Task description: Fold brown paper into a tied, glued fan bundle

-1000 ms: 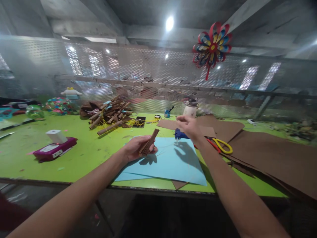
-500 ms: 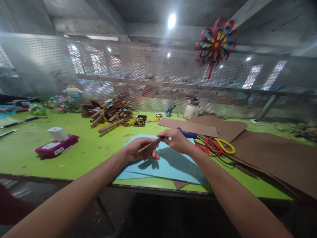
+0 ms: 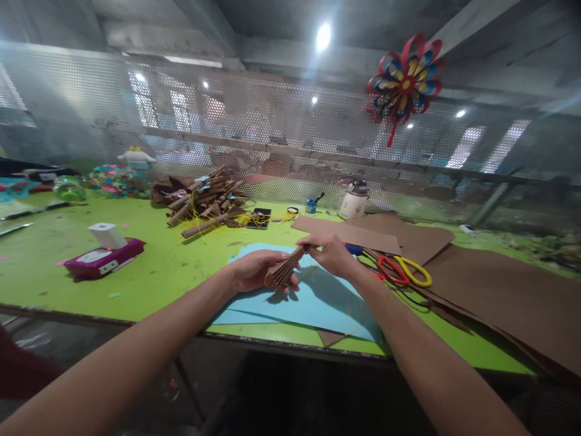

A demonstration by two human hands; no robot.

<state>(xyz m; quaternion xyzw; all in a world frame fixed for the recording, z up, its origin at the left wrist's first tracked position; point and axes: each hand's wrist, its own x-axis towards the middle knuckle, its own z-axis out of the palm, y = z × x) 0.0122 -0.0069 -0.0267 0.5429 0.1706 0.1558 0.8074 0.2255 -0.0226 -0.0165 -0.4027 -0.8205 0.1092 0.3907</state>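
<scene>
Between my two hands is a piece of brown paper folded in pleats (image 3: 284, 274), narrow at the top and fanned out at its lower end. My left hand (image 3: 256, 270) curls around the wider part, its fingers behind the folds. The fingers of my right hand (image 3: 329, 253) pinch the narrow top end. A thin yellow string (image 3: 267, 280) loops by the lower end of the pleats. Both hands hover just above light blue paper sheets (image 3: 290, 312) on the green table (image 3: 181, 272).
Scissors with red and yellow handles (image 3: 411, 271) lie right of my right hand beside large brown paper sheets (image 3: 499, 297). Rolled brown paper pieces (image 3: 204, 206) with yellow string are heaped behind. A phone (image 3: 259, 218), a blue jar (image 3: 311, 206), a white bottle (image 3: 353, 203) and a purple box (image 3: 104, 260) stand around.
Both hands and the pleated paper have shifted slightly right in view, along with a small turn of the camera. The pleats look steeper and more gathered. The grip stays the same.
</scene>
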